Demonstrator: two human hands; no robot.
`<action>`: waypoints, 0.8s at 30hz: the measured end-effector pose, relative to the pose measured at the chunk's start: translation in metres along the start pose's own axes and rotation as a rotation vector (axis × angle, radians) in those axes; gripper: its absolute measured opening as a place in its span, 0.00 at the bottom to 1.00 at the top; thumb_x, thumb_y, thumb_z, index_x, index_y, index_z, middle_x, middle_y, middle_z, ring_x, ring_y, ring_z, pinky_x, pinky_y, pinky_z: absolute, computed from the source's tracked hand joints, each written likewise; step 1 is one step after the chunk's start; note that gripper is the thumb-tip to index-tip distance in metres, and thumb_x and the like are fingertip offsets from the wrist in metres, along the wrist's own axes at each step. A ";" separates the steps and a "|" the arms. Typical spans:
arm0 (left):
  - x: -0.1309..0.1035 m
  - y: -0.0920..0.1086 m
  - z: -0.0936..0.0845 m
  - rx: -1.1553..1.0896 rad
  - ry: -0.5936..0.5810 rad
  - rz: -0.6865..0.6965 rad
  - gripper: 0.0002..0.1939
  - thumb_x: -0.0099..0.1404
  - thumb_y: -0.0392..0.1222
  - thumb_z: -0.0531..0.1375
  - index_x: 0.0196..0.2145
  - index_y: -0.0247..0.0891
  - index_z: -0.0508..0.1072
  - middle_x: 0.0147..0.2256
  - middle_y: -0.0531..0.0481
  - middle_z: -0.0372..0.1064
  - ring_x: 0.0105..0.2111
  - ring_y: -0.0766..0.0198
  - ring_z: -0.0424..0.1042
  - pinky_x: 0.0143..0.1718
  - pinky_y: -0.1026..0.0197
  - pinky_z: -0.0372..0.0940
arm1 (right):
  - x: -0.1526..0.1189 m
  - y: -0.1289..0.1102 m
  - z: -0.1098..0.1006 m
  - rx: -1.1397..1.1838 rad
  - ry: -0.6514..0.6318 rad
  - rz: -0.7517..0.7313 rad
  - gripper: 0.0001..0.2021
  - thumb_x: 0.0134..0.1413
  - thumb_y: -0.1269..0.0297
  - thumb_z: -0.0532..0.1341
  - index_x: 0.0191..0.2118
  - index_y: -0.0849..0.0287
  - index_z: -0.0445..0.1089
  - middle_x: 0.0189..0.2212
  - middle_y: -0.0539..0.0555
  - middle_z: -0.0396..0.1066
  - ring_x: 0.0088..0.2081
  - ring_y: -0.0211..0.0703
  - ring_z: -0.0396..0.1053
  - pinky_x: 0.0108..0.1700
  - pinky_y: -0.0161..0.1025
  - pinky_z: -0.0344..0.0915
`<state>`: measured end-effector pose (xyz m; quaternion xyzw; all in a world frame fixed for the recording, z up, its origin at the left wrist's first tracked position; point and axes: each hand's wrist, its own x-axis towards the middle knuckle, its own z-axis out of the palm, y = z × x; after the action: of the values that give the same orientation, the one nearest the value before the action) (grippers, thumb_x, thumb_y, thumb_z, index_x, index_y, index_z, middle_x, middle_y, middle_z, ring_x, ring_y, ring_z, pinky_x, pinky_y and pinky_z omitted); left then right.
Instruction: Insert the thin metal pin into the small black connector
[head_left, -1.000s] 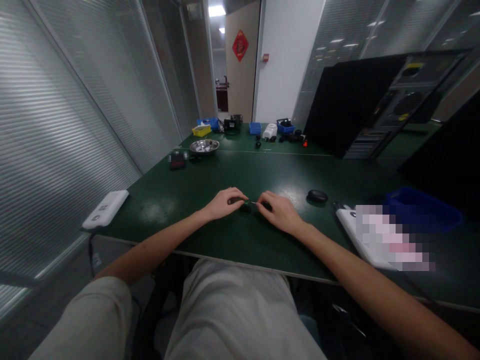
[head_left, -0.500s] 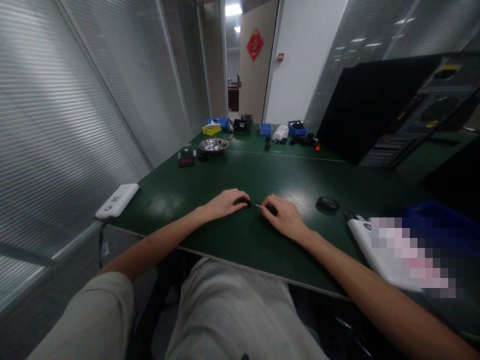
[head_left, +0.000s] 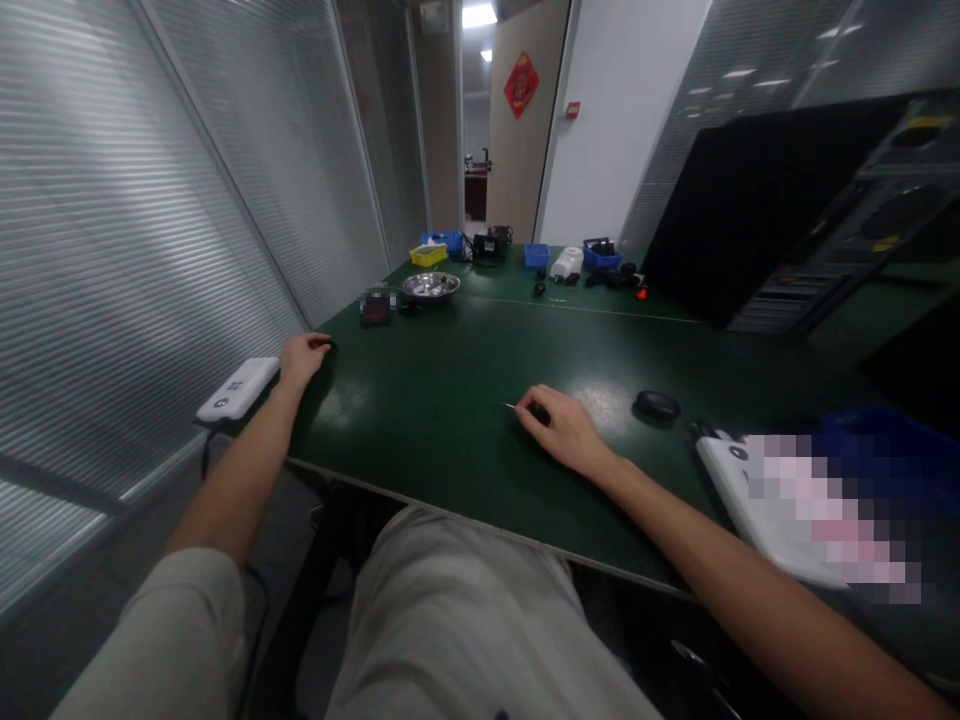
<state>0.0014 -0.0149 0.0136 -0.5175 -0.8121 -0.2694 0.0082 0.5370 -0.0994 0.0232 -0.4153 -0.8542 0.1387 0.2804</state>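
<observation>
My left hand [head_left: 302, 358] is at the table's left edge, just beyond the white box. Its fingertips pinch a small black piece [head_left: 331, 344], whose kind I cannot make out. Over the middle of the green table [head_left: 420, 430], my right hand [head_left: 559, 425] is closed around a small screwdriver [head_left: 510, 405]. Its thin metal shaft points left out of the fingers, while the dark handle is partly hidden in the palm. The nearest thing to the right of that hand is a black computer mouse [head_left: 657, 405].
A white box [head_left: 238, 388] with a cable sits at the left edge. Farther back are a metal bowl [head_left: 431, 288] with small items, a dark box [head_left: 375, 312], a yellow tray [head_left: 428, 257] and blue trays [head_left: 536, 256]. A computer case [head_left: 780, 210] stands at right.
My left hand has moved from the middle of the table to its left edge with the black piece, away from the screwdriver tip. My right hand has stayed almost in place.
</observation>
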 end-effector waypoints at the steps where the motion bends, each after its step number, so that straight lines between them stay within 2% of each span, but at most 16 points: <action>1: -0.001 0.001 0.001 -0.001 0.006 0.003 0.20 0.66 0.41 0.59 0.53 0.34 0.78 0.45 0.43 0.79 0.44 0.56 0.74 0.51 0.57 0.67 | 0.000 0.000 0.000 0.000 0.001 -0.004 0.08 0.68 0.59 0.57 0.39 0.54 0.71 0.37 0.53 0.73 0.36 0.43 0.70 0.36 0.38 0.62; 6: -0.007 0.010 0.003 0.011 0.025 0.040 0.19 0.65 0.39 0.58 0.51 0.32 0.79 0.46 0.42 0.79 0.47 0.52 0.75 0.55 0.54 0.66 | -0.001 0.001 0.001 0.007 0.005 -0.016 0.08 0.68 0.59 0.57 0.39 0.54 0.71 0.37 0.52 0.73 0.35 0.42 0.69 0.37 0.38 0.63; 14: -0.003 0.004 0.002 0.011 0.041 0.047 0.19 0.69 0.40 0.56 0.53 0.33 0.77 0.50 0.41 0.77 0.50 0.53 0.74 0.58 0.55 0.63 | -0.001 0.000 0.000 0.021 0.011 -0.023 0.08 0.68 0.59 0.57 0.39 0.54 0.71 0.37 0.52 0.73 0.36 0.42 0.70 0.37 0.38 0.62; 24: -0.008 0.011 -0.004 0.192 0.008 0.163 0.20 0.69 0.38 0.52 0.51 0.33 0.78 0.52 0.40 0.75 0.54 0.52 0.70 0.60 0.57 0.59 | 0.000 0.003 0.003 0.019 0.025 -0.021 0.08 0.68 0.59 0.58 0.39 0.54 0.71 0.37 0.52 0.74 0.35 0.42 0.69 0.37 0.38 0.62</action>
<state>0.0132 -0.0204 0.0196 -0.5776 -0.7893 -0.1910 0.0829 0.5372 -0.0980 0.0196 -0.4053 -0.8537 0.1386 0.2963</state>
